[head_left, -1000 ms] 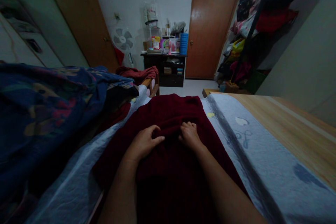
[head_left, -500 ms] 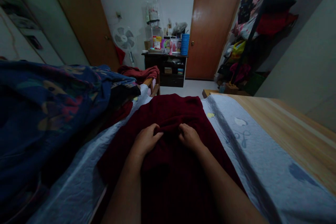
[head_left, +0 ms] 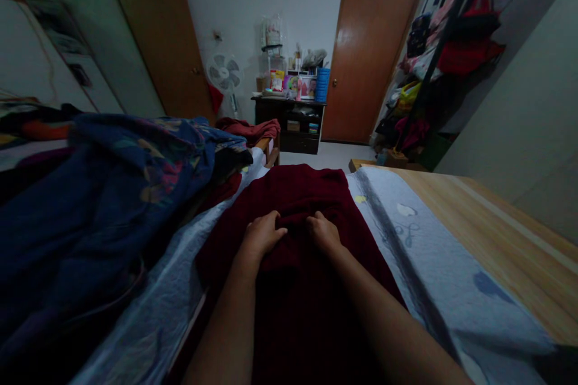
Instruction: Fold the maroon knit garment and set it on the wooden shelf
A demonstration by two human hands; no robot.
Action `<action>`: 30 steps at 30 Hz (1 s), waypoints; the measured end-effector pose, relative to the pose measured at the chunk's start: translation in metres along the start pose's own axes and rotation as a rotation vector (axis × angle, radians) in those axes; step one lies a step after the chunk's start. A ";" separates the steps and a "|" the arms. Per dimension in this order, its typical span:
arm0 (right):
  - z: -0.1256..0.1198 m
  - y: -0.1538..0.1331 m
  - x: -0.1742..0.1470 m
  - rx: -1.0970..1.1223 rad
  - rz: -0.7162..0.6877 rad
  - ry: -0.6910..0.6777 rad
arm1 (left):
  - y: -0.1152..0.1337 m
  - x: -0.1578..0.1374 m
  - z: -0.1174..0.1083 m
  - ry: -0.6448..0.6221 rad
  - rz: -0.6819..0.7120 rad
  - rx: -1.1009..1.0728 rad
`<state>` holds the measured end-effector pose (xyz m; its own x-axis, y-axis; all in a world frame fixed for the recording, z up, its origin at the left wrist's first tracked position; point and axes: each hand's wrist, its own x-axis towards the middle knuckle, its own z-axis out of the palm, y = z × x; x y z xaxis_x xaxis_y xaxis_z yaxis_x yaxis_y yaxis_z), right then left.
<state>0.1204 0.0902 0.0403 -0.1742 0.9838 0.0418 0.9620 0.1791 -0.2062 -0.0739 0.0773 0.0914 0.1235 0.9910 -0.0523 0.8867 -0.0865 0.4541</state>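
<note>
A dark red garment (head_left: 311,189) lies spread over the bed in front of me, its near part lost in deep shadow. My left hand (head_left: 263,233) pinches a raised fold of it between thumb and fingers. A short way to the right, my right hand (head_left: 323,232) is closed on the same fold, its fingertips partly hidden by cloth. Between the two hands the fabric bunches into a crosswise ridge. Which part of the garment they hold I cannot tell.
Piled clothes, with a blue patterned cloth (head_left: 135,186) on top, rise at the left. The pale printed bed sheet (head_left: 419,240) shows on both sides. Bare wooden boards (head_left: 506,228) run along the right. Beyond stand a fan (head_left: 224,72), a dark cabinet (head_left: 289,141) and a door (head_left: 370,54).
The view has swung slightly left, so more of the clothes pile shows. Both hands keep their hold on the fold and have hardly moved on the garment.
</note>
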 end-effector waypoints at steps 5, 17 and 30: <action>-0.007 -0.011 -0.021 0.059 0.035 -0.088 | -0.002 -0.023 -0.005 -0.103 0.064 -0.007; -0.014 -0.055 -0.101 0.421 -0.151 -0.259 | -0.043 -0.094 0.001 0.008 0.093 0.102; -0.030 -0.119 -0.117 0.622 -0.158 0.285 | -0.043 -0.078 -0.035 0.594 0.017 -0.609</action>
<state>0.0329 -0.0466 0.0892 -0.1585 0.9213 0.3550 0.6162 0.3732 -0.6936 -0.1371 0.0075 0.1076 -0.2703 0.8941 0.3572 0.4715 -0.2006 0.8588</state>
